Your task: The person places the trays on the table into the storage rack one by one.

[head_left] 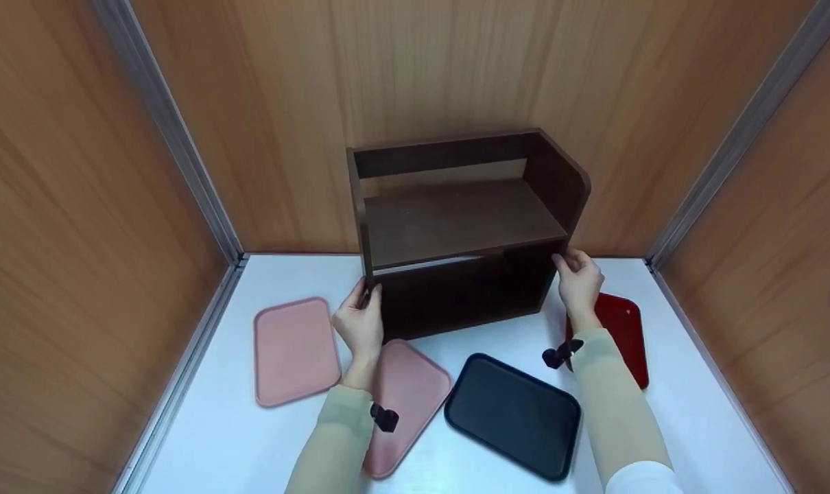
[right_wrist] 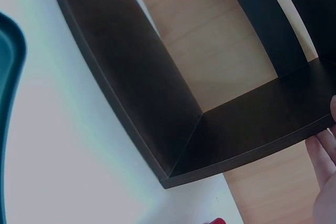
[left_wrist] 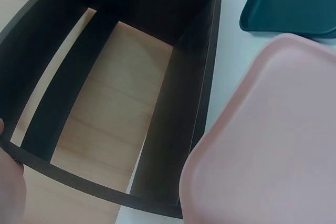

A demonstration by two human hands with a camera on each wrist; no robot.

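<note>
Shelf unit: a dark brown wooden two-tier shelf unit (head_left: 459,233) stood at the back of the white table (head_left: 236,439), close to the wood-panelled back wall (head_left: 415,75), its open front facing the person.
Left hand: the left hand (head_left: 360,322) gripped the lower front edge of the unit's left side panel, fingers curled round it; in the left wrist view only a sliver of the hand (left_wrist: 9,187) showed against that edge.
Right hand: the right hand (head_left: 578,280) gripped the front edge of the right side panel, near the level of the middle board; its fingertips (right_wrist: 321,153) lay on the panel's edge in the right wrist view.
Hands together: well apart, one on each side of the unit.
Trays: a pink rectangular plastic tray (head_left: 294,351) lay left of the left hand; a second pink tray (head_left: 408,398) lay under the left forearm; a dark teal tray (head_left: 514,414) lay between the forearms; a red tray (head_left: 624,329) lay partly hidden behind the right wrist.
</note>
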